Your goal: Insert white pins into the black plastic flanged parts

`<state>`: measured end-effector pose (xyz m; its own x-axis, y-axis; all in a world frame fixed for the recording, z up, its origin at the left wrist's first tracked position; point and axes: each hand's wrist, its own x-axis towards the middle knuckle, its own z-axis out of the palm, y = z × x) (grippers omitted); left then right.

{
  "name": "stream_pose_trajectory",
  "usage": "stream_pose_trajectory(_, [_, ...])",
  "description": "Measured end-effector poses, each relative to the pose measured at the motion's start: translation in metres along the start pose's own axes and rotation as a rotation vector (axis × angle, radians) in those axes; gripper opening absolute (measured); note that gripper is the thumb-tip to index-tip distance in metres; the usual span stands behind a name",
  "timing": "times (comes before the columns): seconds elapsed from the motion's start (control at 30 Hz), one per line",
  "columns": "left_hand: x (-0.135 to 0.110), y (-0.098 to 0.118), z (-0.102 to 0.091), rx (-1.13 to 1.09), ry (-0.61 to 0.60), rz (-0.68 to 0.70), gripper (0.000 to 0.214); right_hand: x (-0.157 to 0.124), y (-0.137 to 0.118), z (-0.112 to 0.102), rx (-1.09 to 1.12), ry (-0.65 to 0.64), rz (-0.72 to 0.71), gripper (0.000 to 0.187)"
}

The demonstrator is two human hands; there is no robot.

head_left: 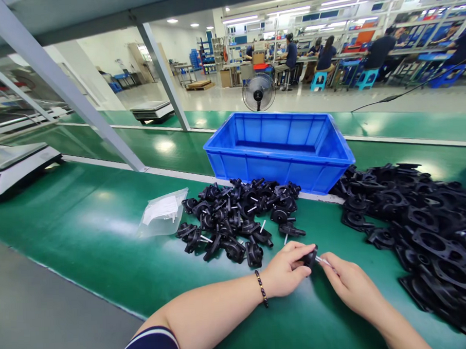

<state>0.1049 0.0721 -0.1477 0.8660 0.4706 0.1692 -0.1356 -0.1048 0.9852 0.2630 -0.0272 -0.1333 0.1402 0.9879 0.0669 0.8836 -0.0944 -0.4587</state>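
My left hand (pixel 289 270) grips a black plastic housing (pixel 310 259) above the green bench. Thin metal pins (pixel 325 262) at the housing's right side are pinched in my right hand (pixel 348 282); whether they sit inside the part I cannot tell. Beyond my left hand lies a heap of similar black housings (pixel 235 215), several with shiny pins sticking out. A clear plastic bag (pixel 163 213) with white contents rests left of that heap. To the right spreads a larger pile of black flanged parts (pixel 424 223).
An open blue bin (pixel 271 165) stands behind the heap. A white scale (pixel 20 166) sits at the far left, and a grey metal post (pixel 79 99) slants down to the bench (pixel 84 222). A fan (pixel 258 92) and seated people are in the background.
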Motion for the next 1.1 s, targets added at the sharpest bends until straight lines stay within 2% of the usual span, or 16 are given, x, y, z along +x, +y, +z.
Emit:
stream_pose_trajectory(0.13, [0.002, -0.008, 0.001, -0.177, 0.027, -0.001, 0.056, 0.001, 0.001, -0.001, 0.040, -0.002, -0.017, 0.037])
stream_pose_trajectory(0.27, [0.006, -0.013, 0.001, -0.413, 0.020, -0.128, 0.078, -0.001, 0.001, -0.005, 0.119, 0.007, -0.019, 0.039])
stream_pose_trajectory(0.47, [0.007, -0.007, 0.000, -0.523, -0.024, -0.181, 0.072, -0.001, -0.002, -0.009, 0.181, -0.007, -0.012, 0.039])
stream_pose_trajectory(0.63, [0.007, -0.008, 0.000, -0.555, -0.095, -0.287, 0.083, 0.000, -0.001, -0.011, 0.200, 0.051, -0.024, 0.038])
stream_pose_trajectory(0.73, [0.008, -0.011, -0.001, -0.574, -0.115, -0.264, 0.084, 0.000, -0.003, -0.009, 0.224, 0.066, -0.027, 0.040])
stream_pose_trajectory(0.87, [0.009, -0.009, 0.000, -0.502, -0.065, -0.242, 0.082, 0.001, -0.010, -0.010, 0.236, 0.063, -0.040, 0.042])
stream_pose_trajectory(0.97, [0.008, -0.004, 0.000, -0.448, 0.004, -0.216, 0.071, 0.002, -0.008, -0.012, 0.293, 0.038, -0.030, 0.043])
stream_pose_trajectory(1.03, [0.007, -0.001, -0.001, -0.388, 0.073, -0.192, 0.061, 0.002, 0.001, -0.012, 0.326, 0.044, 0.022, 0.042])
stream_pose_trajectory(1.1, [0.005, 0.003, -0.002, -0.283, 0.130, -0.148, 0.050, 0.002, 0.014, -0.011, 0.354, 0.103, 0.125, 0.043])
